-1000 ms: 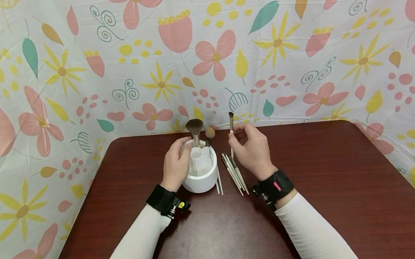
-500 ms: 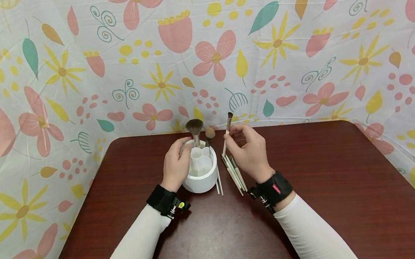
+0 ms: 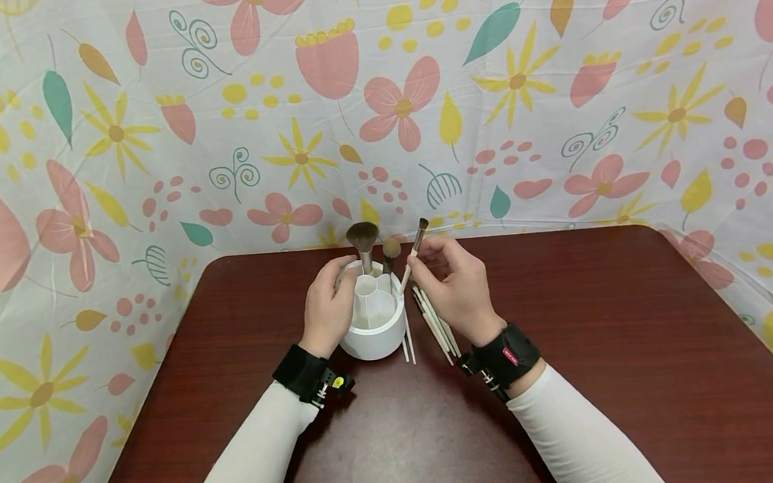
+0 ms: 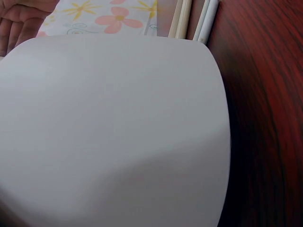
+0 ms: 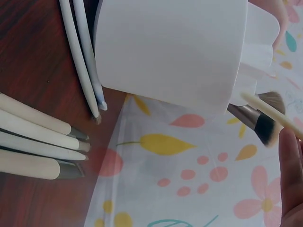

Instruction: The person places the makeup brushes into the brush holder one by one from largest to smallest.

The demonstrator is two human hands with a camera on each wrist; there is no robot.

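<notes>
My left hand (image 3: 324,312) grips the left side of a round white makeup brush holder (image 3: 375,346) with several compartments. A large fluffy makeup brush (image 3: 362,236) and a smaller round-headed one (image 3: 391,249) stand in its back part. Between thumb and fingers, my right hand (image 3: 455,285) pinches a slim makeup brush (image 3: 420,232), bristles up. This brush leans, its pale handle end at the holder's right rim. In the right wrist view the pale handle (image 5: 265,109) overlaps the holder's opening. The holder's white wall (image 4: 113,118) fills most of the left wrist view.
Several pale-handled makeup brushes (image 3: 435,325) lie in a bunch on the dark red-brown table (image 3: 609,345), under and beside my right hand. Two thin ones (image 3: 409,344) lie close against the holder's right side. A floral cloth (image 3: 523,145) hangs behind the table.
My right hand has moved left with the brush, which has gone from upright to leaning, its handle end now at the holder's rim. The left hand and holder have stayed put.
</notes>
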